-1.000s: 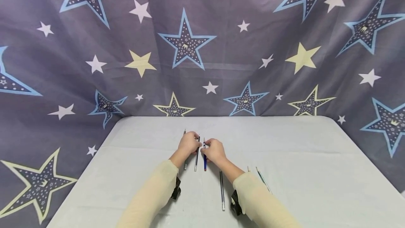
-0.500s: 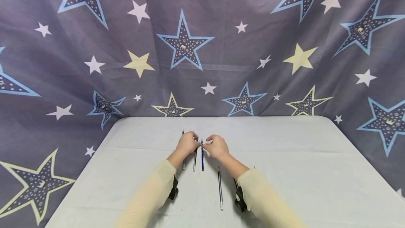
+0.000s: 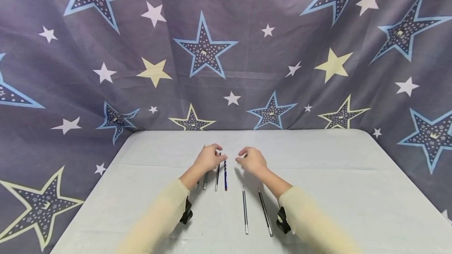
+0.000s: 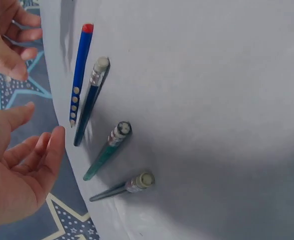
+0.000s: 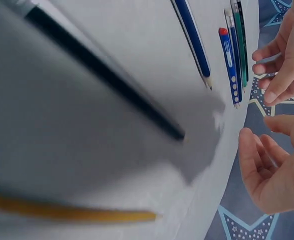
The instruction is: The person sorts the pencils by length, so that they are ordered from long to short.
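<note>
My left hand (image 3: 209, 158) hovers just over the upper ends of several pencils, its fingers apart and gripping nothing. A blue pencil (image 4: 80, 65) with a red end and a row of pale dots lies closest to its thumb. Beside that lie a dark blue pencil (image 4: 90, 92) with an eraser, a green pencil (image 4: 104, 157) and a dark slim pencil (image 4: 111, 191), roughly side by side. To the right, my right hand (image 3: 252, 160) is raised off the table, thumb and fingers spread, holding nothing.
Nearer the front lie a blue-striped pencil (image 5: 194, 40) and a black pencil (image 5: 104, 72). A yellow pencil (image 5: 76, 212) lies further right, under the right arm. The white-covered table (image 3: 335, 160) meets a star-patterned curtain (image 3: 247, 62) at the back.
My right hand has let go of the blue pencil and moved away to the right. My left hand has lifted and opened above the pencils. The blue pencil now lies beside the others.
</note>
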The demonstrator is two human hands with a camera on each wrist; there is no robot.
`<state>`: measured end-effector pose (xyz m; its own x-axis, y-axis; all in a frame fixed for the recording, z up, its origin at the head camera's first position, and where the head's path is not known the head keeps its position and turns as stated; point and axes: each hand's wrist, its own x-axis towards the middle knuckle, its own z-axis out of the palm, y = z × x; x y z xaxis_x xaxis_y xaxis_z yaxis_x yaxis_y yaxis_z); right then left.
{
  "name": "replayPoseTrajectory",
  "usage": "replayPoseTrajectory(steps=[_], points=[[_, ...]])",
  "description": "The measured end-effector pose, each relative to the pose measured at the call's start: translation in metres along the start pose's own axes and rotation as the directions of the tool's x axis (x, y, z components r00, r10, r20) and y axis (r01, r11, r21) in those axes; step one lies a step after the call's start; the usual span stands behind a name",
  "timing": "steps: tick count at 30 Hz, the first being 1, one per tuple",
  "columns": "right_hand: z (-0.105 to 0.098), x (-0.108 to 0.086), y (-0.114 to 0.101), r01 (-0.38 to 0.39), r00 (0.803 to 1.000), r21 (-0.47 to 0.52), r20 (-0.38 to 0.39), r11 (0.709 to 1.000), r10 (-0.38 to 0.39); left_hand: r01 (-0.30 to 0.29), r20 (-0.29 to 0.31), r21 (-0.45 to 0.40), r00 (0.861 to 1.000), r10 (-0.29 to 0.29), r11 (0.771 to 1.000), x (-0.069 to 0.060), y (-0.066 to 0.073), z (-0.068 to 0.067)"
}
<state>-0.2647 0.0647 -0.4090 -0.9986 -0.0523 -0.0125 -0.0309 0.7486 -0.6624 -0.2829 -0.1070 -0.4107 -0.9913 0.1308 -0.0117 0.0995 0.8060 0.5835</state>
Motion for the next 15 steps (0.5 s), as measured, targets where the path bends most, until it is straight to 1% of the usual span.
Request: replayPoseTrajectory(steps=[4,9,12,15], points=[[-0.008,-0.003,0.005,0.000,1.000,-0.010,0.001,1.000,0.000,-0.038,0.010,-0.027,0.999,0.038,0.999,-0.007,0.006,0.000],[-0.016,-0.009,0.012,0.008,1.000,-0.030,0.009,1.000,-0.007,-0.056,0.057,-0.076,0.997,0.061,0.996,-0.017,0.014,0.003],[-0.019,-0.012,0.016,0.012,1.000,-0.033,0.015,0.999,-0.011,-0.074,0.081,-0.110,0.993,0.083,0.991,-0.022,0.018,0.006],[-0.022,-0.017,0.020,0.024,1.000,-0.027,0.020,0.999,-0.024,-0.078,0.112,-0.148,0.989,0.095,0.986,-0.027,0.021,0.009]])
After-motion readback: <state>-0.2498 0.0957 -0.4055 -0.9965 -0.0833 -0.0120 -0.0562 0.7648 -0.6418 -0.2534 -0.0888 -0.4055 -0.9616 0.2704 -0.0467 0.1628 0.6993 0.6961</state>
